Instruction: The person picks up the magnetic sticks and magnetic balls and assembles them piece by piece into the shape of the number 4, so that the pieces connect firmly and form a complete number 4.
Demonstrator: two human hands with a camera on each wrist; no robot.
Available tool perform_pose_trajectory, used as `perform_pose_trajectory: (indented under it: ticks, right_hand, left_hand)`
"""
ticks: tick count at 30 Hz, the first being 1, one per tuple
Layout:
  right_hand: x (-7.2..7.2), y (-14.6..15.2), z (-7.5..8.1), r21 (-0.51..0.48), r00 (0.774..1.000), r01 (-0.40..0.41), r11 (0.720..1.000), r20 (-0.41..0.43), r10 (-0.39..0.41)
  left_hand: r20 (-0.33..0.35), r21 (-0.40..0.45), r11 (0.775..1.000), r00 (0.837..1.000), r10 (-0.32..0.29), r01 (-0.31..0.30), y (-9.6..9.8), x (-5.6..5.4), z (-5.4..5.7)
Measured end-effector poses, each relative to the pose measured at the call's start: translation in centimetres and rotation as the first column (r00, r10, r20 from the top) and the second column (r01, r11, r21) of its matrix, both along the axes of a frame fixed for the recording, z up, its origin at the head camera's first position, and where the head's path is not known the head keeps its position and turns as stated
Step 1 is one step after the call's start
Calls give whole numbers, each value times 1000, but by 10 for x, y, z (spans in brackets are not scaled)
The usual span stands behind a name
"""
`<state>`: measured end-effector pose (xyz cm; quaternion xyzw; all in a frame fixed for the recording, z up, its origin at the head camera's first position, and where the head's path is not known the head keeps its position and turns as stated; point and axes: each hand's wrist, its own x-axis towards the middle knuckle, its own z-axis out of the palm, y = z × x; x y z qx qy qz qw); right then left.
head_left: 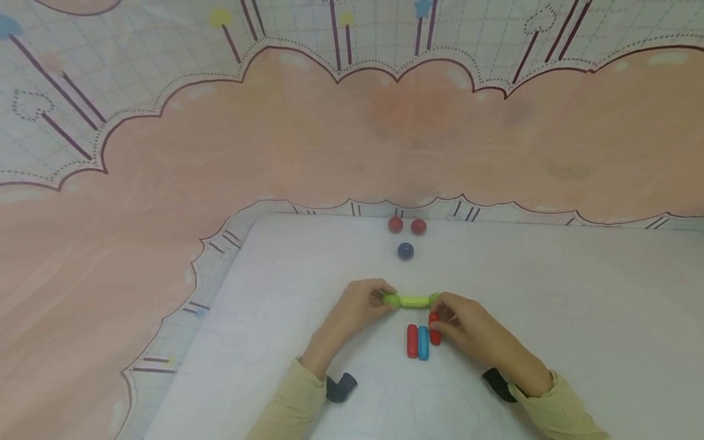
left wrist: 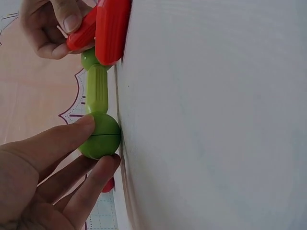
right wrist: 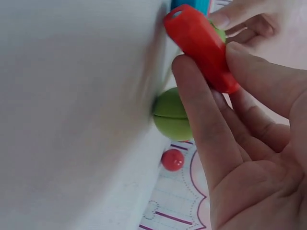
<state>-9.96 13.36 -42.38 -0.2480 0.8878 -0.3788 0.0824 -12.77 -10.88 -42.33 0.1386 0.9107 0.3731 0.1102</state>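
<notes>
My left hand (head_left: 357, 304) pinches a green ball (head_left: 392, 300) between thumb and fingers. A yellow-green rod (head_left: 415, 302) joins that ball to a second green ball (head_left: 434, 298) on the right. In the right wrist view, my right hand (right wrist: 259, 143) holds a red rod (right wrist: 204, 50) between thumb and fingers, tilted, with a hole visible in its end. This rod is close to the second green ball (right wrist: 169, 115); whether they touch I cannot tell. Beside it on the table lie another red rod (head_left: 412, 341) and a blue rod (head_left: 423, 342), side by side.
Two red balls (head_left: 395, 225) lie near the far edge of the white tabletop (head_left: 577, 305), with a dark blue ball (head_left: 406, 251) a little nearer. Behind the table is a pink patterned cloth (head_left: 308, 140). Dark bands (head_left: 341, 388) show at both wrists.
</notes>
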Motion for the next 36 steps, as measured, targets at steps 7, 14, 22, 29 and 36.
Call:
perform_pose_trajectory:
  ticks: [7,14,22,29,36]
  right_hand:
    - [-4,-3,7,5,1000,29,1000,4,-29]
    - [-8,-7,14,3,999,42,999,6,-42]
    - [-11,-13,17,17,997,63,998,-39,-63]
    - [-16,-18,18,-8,994,74,997,-85,-75]
    - [-20,-23,16,-64,994,70,995,-79,-75]
  left_hand:
    - [1,-17,1000,1000,23,-23,2,1,-2]
    - [8,-50,998,999,42,-42,5,1,-1]
    - [18,-47,998,999,51,-50,4,3,2]
    - [16,-57,997,999,51,-50,5,3,1]
    - [14,-54,997,998,54,-54,5,3,3]
